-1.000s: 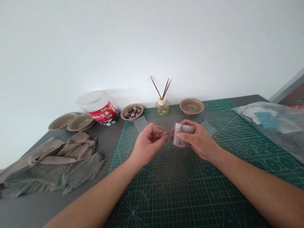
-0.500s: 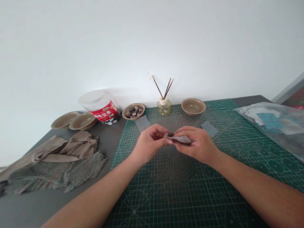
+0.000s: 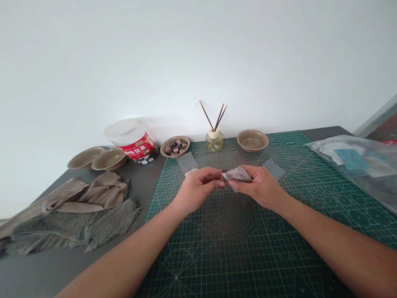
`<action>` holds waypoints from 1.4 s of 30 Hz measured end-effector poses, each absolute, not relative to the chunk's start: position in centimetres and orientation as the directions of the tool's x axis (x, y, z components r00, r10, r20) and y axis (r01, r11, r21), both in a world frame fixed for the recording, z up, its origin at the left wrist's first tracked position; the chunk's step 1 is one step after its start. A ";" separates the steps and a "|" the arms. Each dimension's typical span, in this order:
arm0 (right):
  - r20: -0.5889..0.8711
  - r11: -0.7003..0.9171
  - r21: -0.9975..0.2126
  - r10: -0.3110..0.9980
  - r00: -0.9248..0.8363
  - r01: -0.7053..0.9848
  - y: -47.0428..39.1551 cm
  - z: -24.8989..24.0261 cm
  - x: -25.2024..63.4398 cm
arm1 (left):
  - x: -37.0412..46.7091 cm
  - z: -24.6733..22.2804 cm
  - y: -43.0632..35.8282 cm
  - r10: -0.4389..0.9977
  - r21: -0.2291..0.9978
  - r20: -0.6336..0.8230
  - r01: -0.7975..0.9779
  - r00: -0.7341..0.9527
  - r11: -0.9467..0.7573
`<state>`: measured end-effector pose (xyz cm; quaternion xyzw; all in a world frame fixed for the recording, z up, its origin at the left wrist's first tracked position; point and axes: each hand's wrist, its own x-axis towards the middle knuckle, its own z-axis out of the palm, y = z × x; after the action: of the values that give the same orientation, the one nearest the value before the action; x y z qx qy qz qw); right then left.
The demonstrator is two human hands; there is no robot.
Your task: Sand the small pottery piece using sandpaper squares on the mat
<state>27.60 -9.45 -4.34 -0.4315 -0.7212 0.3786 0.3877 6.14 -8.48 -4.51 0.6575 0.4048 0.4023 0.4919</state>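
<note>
Over the cutting mat [image 3: 198,248] my two hands meet. My right hand [image 3: 260,184] pinches a small mottled grey sheet [image 3: 238,174] that looks like sandpaper, its thumb on the near side. My left hand [image 3: 201,186] is closed, thumb and fingertips at the sheet's left edge. A small dark brown piece [image 3: 223,170] shows at those fingertips, mostly hidden by fingers and sheet. Behind my left hand lies a flat grey sheet [image 3: 187,162]. Another grey-blue sheet [image 3: 273,169] lies beyond my right hand.
Along the wall stand a bowl [image 3: 163,151] of small brown pieces, a reed diffuser [image 3: 214,140] and another bowl [image 3: 252,145]. A lidded plastic tub [image 3: 136,145] and two bowls [image 3: 83,160] are at left, behind crumpled cloths [image 3: 93,215]. A clear bag [image 3: 378,182] lies at right.
The grey sheet in my right hand has tipped up, so its mottled face shows more. My left fingertips have drawn slightly away from it.
</note>
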 end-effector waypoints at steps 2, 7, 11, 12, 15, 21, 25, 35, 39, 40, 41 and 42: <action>0.234 0.345 -0.886 0.909 -0.345 0.311 -9.4 -4.4 27.6 | 6.0 -4.5 -8.3 0.920 0.948 0.145 0.215 0.365 -0.235; 0.343 0.470 -0.833 0.852 -0.395 0.291 -9.4 -4.2 27.4 | 5.9 -4.3 -8.4 0.918 0.925 0.132 0.285 0.374 -0.249; 0.334 0.460 -0.841 0.856 -0.396 0.285 -9.4 -4.3 27.5 | 6.1 -4.3 -8.5 0.912 0.947 0.118 0.233 0.393 -0.222; 0.350 0.476 -0.828 0.852 -0.390 0.297 -9.4 -4.3 27.5 | 6.1 -4.3 -8.5 0.915 0.949 0.110 0.231 0.388 -0.212; 0.354 0.488 -0.811 0.848 -0.394 0.322 -9.5 -4.3 27.5 | 6.1 -4.2 -8.6 0.916 0.950 0.114 0.226 0.386 -0.214; 0.404 0.542 -0.746 0.830 -0.384 0.386 -9.6 -4.4 27.3 | 6.1 -4.2 -8.7 0.914 0.958 0.090 0.216 0.396 -0.187; 0.383 0.533 -0.744 0.834 -0.397 0.402 -9.7 -4.4 27.3 | 6.2 -4.2 -8.7 0.909 0.946 0.081 0.255 0.410 -0.199; 0.402 0.554 -0.727 0.823 -0.402 0.406 -9.6 -4.4 27.2 | 6.1 -4.4 -8.6 0.906 0.952 0.062 0.248 0.418 -0.180; 0.410 0.573 -0.709 0.810 -0.420 0.411 -9.7 -4.6 27.1 | 6.1 -4.4 -8.6 0.898 0.953 0.055 0.244 0.437 -0.177; 0.425 0.577 -0.699 0.810 -0.404 0.422 -9.7 -4.6 27.1 | 6.1 -4.4 -8.5 0.898 0.954 0.049 0.246 0.437 -0.171; 0.444 0.583 -0.689 0.809 -0.384 0.431 -9.8 -4.6 27.2 | 6.1 -4.3 -8.5 0.901 0.955 0.045 0.247 0.431 -0.166; 0.463 0.588 -0.682 0.807 -0.366 0.435 -9.8 -4.5 27.2 | 6.1 -4.3 -8.5 0.906 0.956 0.048 0.244 0.421 -0.164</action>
<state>27.20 -9.81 -4.51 -0.3912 -0.7939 0.2298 0.4047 6.06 -8.46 -4.25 0.6847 0.4200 0.3364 0.4915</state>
